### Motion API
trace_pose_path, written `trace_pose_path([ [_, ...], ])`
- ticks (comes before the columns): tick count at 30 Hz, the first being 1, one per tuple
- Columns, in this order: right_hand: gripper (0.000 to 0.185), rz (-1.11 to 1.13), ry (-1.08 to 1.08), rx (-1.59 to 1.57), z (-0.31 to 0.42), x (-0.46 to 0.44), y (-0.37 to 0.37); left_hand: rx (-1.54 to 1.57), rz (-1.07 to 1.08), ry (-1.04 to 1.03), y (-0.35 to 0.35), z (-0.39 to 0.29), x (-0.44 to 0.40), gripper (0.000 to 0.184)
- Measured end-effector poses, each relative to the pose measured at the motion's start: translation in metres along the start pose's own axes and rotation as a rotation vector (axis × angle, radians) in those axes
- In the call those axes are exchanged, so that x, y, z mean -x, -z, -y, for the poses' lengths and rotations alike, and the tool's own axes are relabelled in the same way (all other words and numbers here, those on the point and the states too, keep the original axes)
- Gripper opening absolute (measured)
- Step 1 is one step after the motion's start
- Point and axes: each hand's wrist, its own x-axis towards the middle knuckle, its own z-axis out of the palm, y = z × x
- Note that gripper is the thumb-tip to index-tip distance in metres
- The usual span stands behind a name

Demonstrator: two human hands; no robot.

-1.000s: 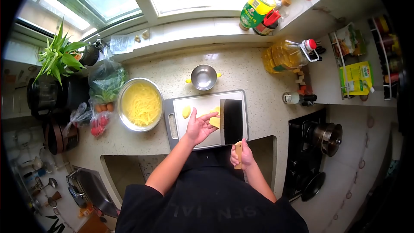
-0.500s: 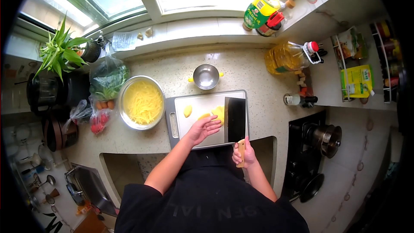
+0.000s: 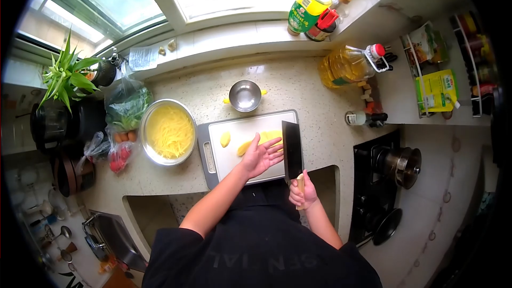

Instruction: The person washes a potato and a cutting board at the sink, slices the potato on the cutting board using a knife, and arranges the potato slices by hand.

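My right hand (image 3: 303, 195) grips the wooden handle of a cleaver (image 3: 291, 149), its wide dark blade over the right side of the cutting board (image 3: 232, 160). Just left of the blade, my left hand (image 3: 262, 157) is open, palm up with fingers spread. Behind those fingers lie yellow pieces (image 3: 273, 135), apparently peeled potato, partly hidden by the hand. Another small potato piece (image 3: 225, 139) sits alone toward the board's left. Beside the board stands a big round bowl (image 3: 145, 145) filled with yellow shreds (image 3: 170, 131).
Above the board is a small steel bowl (image 3: 245, 95) with yellow handles. Bagged vegetables (image 3: 128, 107) lie at the left. An oil jug (image 3: 344, 68) and a dark-capped bottle (image 3: 356, 118) stand right, near the stove (image 3: 373, 181). A sink (image 3: 114, 240) is at lower left.
The cleaver's blade has tilted up, showing narrower. My left hand has turned more palm up with its fingers spread wider. The whole view has shifted slightly.
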Motion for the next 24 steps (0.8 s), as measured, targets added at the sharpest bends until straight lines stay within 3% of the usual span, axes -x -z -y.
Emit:
trace_pose_path([
  [4,0.069,-0.142,-0.032,0.179,0.001,-0.003,-0.007,0.031,0.206,0.004,0.000,-0.004,-0.006,0.096],
  [5,0.069,-0.162,-0.025,0.203,0.002,-0.003,-0.009,-0.016,0.115,-0.009,-0.009,-0.007,-0.001,0.101],
  [14,0.069,-0.253,0.042,0.265,0.015,-0.007,-0.005,0.044,0.008,-0.120,-0.005,-0.025,0.028,0.102],
  [18,0.068,-0.292,0.057,0.282,0.022,-0.003,0.002,0.013,-0.041,-0.224,0.007,-0.037,0.039,0.095],
  [19,0.067,-0.301,0.065,0.286,0.023,-0.003,0.003,0.070,-0.042,-0.256,0.013,-0.039,0.040,0.077],
  [22,0.066,-0.316,0.111,0.279,0.026,-0.002,0.008,-0.451,-0.341,-0.343,0.029,-0.042,0.042,0.053],
  [24,0.066,-0.340,0.151,0.270,0.027,-0.001,0.013,-0.604,-0.493,-0.318,0.041,-0.042,0.039,0.045],
])
